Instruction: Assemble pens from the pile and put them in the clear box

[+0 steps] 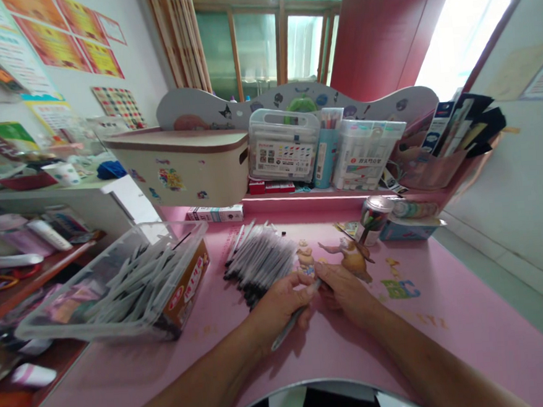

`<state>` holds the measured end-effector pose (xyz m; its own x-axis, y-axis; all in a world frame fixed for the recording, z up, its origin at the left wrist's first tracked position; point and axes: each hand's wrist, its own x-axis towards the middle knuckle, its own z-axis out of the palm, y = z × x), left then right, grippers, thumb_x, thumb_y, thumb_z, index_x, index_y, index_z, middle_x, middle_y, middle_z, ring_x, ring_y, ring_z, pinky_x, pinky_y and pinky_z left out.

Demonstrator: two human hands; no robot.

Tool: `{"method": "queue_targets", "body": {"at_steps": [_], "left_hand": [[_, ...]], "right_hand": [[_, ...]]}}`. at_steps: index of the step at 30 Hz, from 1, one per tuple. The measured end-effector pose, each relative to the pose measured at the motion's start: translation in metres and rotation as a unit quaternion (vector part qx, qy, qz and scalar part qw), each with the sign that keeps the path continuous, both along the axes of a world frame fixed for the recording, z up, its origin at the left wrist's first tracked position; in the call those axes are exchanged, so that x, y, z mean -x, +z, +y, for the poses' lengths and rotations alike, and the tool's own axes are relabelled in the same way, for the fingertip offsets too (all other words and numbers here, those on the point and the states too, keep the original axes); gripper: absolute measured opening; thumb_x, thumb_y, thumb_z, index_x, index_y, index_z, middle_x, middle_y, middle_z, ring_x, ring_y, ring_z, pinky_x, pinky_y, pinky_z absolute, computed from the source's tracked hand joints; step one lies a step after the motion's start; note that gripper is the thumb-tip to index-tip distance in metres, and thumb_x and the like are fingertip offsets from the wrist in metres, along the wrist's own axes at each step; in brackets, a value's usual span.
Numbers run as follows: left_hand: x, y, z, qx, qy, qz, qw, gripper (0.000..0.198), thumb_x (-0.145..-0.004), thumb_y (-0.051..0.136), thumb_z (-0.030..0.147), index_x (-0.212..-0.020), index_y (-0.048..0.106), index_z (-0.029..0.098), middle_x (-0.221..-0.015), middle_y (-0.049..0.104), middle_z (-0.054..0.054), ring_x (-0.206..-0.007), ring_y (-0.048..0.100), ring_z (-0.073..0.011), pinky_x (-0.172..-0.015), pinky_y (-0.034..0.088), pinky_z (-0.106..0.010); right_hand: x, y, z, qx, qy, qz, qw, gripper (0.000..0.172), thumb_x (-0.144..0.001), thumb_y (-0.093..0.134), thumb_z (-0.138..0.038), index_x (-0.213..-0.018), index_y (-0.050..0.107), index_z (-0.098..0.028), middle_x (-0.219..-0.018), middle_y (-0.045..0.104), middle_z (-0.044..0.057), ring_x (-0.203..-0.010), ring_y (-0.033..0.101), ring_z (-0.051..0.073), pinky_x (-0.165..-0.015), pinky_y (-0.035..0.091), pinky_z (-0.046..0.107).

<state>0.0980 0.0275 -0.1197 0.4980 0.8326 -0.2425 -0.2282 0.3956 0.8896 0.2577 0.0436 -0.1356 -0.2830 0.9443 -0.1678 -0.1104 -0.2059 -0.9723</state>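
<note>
My left hand (285, 298) is closed around a slim grey pen (286, 334), whose lower end sticks out below the fingers. My right hand (345, 290) pinches at the upper end of the same pen, close against the left fingertips. That end is mostly hidden by the fingers. Just beyond my left hand lies a pile of clear pens (263, 257) with black ends, side by side on the pink desk (357, 359). To the left stands a clear plastic box (99, 330), holding many loose grey-white pen pieces (133, 287).
A lidded beige bin (185, 172), a marker case (283, 147) and a marker set (365, 153) stand on the shelf behind. At the back right are a can (374, 215), a blue tissue box (408, 228) and a pink holder (429, 167).
</note>
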Motion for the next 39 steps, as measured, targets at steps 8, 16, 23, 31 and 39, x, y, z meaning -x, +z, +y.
{"method": "queue_targets", "body": {"at_steps": [8,16,23,31,39], "left_hand": [[-0.003,-0.002,-0.005,-0.004,0.118,-0.059,0.991,0.049,-0.061,0.081,0.022,-0.107,0.065,0.02,-0.09,0.071,-0.004,-0.059,0.06,-0.0101,-0.05,0.043,-0.019],[-0.006,-0.009,-0.004,-0.034,0.22,-0.023,0.975,0.037,-0.073,0.077,0.045,-0.095,0.072,0.016,-0.088,0.075,-0.01,-0.075,0.068,-0.0176,-0.055,0.049,-0.022],[-0.006,-0.003,-0.004,-0.039,0.248,-0.05,0.967,0.035,-0.07,0.08,0.042,-0.09,0.07,0.014,-0.091,0.076,-0.011,-0.079,0.072,-0.0186,-0.066,0.056,-0.023],[-0.004,-0.004,-0.002,-0.031,0.265,-0.052,0.962,0.035,-0.07,0.08,0.042,-0.087,0.069,0.014,-0.084,0.076,-0.008,-0.075,0.072,-0.0168,-0.068,0.056,-0.023],[-0.004,-0.005,-0.001,-0.032,0.255,-0.059,0.965,0.037,-0.069,0.081,0.044,-0.086,0.068,0.014,-0.077,0.076,-0.007,-0.071,0.072,-0.0162,-0.068,0.056,-0.024]], "right_hand": [[0.006,-0.004,0.005,0.108,-0.13,0.068,0.983,0.054,-0.071,0.068,-0.066,-0.06,0.042,-0.02,-0.041,0.031,-0.012,-0.031,0.02,0.001,-0.031,0.015,0.014],[0.015,0.002,-0.005,0.022,-0.097,0.043,0.994,0.049,-0.074,0.066,-0.064,-0.066,0.046,-0.02,-0.048,0.036,-0.01,-0.037,0.026,0.003,-0.034,0.021,0.015],[0.01,0.001,-0.006,-0.031,-0.065,0.039,0.997,0.04,-0.08,0.065,-0.058,-0.073,0.052,-0.02,-0.053,0.043,-0.007,-0.041,0.034,0.006,-0.036,0.025,0.017],[0.007,-0.002,-0.002,0.004,-0.046,0.008,0.999,0.046,-0.08,0.063,-0.058,-0.061,0.046,-0.02,-0.045,0.038,-0.008,-0.036,0.025,0.004,-0.034,0.014,0.019],[0.01,0.006,-0.005,0.054,-0.038,0.085,0.994,0.037,-0.075,0.066,-0.054,-0.077,0.051,-0.021,-0.051,0.044,-0.008,-0.037,0.027,0.004,-0.034,0.013,0.016]]}}
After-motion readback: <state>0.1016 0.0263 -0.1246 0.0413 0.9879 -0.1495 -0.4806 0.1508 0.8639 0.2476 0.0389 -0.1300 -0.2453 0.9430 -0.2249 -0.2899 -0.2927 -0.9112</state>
